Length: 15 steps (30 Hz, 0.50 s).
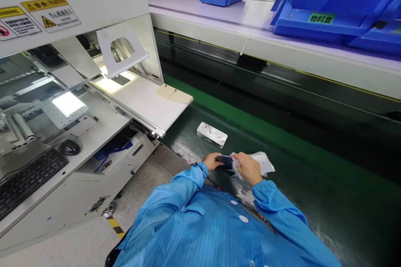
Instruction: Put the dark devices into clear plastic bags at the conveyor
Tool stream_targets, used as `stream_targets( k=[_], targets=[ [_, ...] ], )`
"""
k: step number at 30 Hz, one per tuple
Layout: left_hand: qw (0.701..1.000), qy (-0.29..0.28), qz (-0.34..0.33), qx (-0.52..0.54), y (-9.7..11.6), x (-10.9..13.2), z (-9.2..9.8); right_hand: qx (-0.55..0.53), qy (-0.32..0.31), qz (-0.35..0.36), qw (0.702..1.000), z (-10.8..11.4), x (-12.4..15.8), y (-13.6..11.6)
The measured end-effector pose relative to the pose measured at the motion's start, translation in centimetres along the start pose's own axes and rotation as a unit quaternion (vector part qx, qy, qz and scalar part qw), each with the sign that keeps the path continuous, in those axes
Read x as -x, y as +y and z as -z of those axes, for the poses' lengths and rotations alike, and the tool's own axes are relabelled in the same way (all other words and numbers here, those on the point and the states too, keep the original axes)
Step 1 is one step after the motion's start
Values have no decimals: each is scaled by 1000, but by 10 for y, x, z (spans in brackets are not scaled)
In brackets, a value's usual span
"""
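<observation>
My left hand (212,161) is closed on the left end of a dark, flat, phone-sized panel (224,159). At the panel's right end, my right hand (249,167) pinches crumpled clear plastic film (234,169). Whether the film still wraps the panel I cannot tell. Beneath and beyond my right hand lies a white plastic-wrapped bundle (263,162) on the green belt. A small stack of silvery phone-shaped plates (212,134) rests on the belt just beyond my hands, its top plate showing small holes near one end.
A white machine with a lit platform (138,102) juts over the belt (300,150) at left. Below it are a mouse (69,147) and a keyboard (31,175). Blue bins (332,4) stand on a white shelf (263,44) along the far side.
</observation>
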<state>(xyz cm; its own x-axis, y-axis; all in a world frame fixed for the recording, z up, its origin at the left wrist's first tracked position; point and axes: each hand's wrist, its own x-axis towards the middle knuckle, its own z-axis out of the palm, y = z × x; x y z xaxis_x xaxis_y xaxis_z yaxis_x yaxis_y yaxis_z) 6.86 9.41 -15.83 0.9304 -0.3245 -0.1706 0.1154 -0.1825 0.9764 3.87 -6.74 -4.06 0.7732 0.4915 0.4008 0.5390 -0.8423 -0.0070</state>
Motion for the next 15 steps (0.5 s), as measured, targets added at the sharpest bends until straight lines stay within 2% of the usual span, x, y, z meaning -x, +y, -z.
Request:
stream_targets(
  k=[7,15],
  targets=[
    [999,-19,-14,46,2,4,2,-30,57,-44,997,18,-5,-11],
    [997,-17,-15,71,5,4,2,-70,63,-62,994,27,-10,-7]
  ],
)
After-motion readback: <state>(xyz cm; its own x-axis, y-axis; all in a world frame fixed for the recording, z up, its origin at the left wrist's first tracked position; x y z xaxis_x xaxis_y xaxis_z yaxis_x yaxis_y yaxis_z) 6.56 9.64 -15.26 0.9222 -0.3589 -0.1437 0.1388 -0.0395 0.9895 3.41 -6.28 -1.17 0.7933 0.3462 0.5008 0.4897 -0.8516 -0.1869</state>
